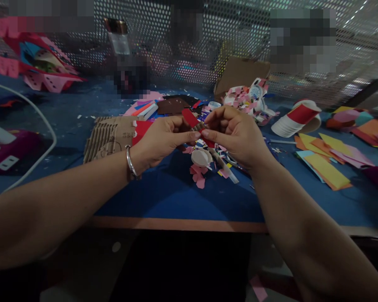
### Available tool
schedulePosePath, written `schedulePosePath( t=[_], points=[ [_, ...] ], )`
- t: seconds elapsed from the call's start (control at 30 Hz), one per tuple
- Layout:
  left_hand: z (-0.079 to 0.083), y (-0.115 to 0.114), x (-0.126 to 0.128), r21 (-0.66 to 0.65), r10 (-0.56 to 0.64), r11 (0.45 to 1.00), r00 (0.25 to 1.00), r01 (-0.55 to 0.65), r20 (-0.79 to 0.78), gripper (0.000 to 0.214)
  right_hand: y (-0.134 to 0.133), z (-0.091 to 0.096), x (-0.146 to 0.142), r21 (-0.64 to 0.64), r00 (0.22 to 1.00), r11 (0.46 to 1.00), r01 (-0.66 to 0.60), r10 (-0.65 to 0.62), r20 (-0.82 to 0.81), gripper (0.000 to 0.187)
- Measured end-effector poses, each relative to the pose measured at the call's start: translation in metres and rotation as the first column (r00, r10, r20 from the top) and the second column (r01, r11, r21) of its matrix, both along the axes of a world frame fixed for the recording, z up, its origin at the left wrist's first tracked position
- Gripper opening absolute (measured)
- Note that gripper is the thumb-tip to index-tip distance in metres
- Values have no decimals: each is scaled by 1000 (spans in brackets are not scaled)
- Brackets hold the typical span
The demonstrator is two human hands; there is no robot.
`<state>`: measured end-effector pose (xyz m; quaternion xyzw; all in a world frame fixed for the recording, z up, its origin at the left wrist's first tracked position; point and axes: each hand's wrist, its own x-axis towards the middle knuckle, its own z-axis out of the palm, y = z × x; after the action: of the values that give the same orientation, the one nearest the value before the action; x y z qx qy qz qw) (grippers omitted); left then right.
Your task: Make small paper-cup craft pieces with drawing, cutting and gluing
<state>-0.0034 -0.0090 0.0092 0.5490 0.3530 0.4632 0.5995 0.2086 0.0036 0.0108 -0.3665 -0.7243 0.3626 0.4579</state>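
Observation:
Between my two hands, above the blue table, is a small piece of red paper [190, 118] with a strip of brown corrugated cardboard [199, 126] against it. My left hand [164, 136], with a silver bangle at the wrist, pinches it from the left. The thumb and fingers of my right hand [231, 130] pinch its right end. Beneath the hands lie paper scraps, a round white paper piece [201, 157] and pink scraps [199, 175]. By my left wrist rests a larger sheet of corrugated cardboard [113, 134] with red paper [141, 130] at its edge.
Stacked paper cups [297, 117] lie tilted at the right, near coloured paper sheets [329, 167]. A scrap-filled pile [248, 98] stands before a cardboard box [242, 73]. At the left are a purple power strip [15, 151], a white cable [53, 126] and a pink paper craft [47, 63].

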Motion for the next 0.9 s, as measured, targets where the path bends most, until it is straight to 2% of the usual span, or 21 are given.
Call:
schedulePosePath(
  t=[0.13, 0.27, 0.47, 0.7, 0.8, 0.83, 0.9],
  points=[
    [1, 0, 2, 23, 74, 997, 996, -73, -52, 10, -3, 3, -3, -41, 1000, 999, -11, 12, 21, 47],
    [4, -1, 3, 50, 94, 995, 992, -90, -85, 12, -6, 5, -3, -64, 999, 998, -16, 18, 35, 49],
    [3, 0, 2, 0, 123, 992, 991, -124, -58, 10, -5, 2, -3, -112, 998, 992, -49, 53, 37, 50],
    [3, 1, 3, -15, 101, 995, 995, -101, -20, 7, -3, 3, 0, -122, 1000, 993, -1, 4, 19, 40],
    [0, 3, 1, -44, 88, 995, 996, -89, -14, 18, -3, 3, 2, -77, 998, 995, 70, -70, 1, 37],
    [-1, 4, 0, -25, 75, 997, 996, -76, -43, 23, -2, 2, 3, -59, 995, 993, 100, -101, -13, 35],
    [-6, 6, -3, 96, 40, 995, 977, -19, -211, 30, -1, 1, 4, -28, 989, 990, 138, -139, -44, 30]
  ],
)
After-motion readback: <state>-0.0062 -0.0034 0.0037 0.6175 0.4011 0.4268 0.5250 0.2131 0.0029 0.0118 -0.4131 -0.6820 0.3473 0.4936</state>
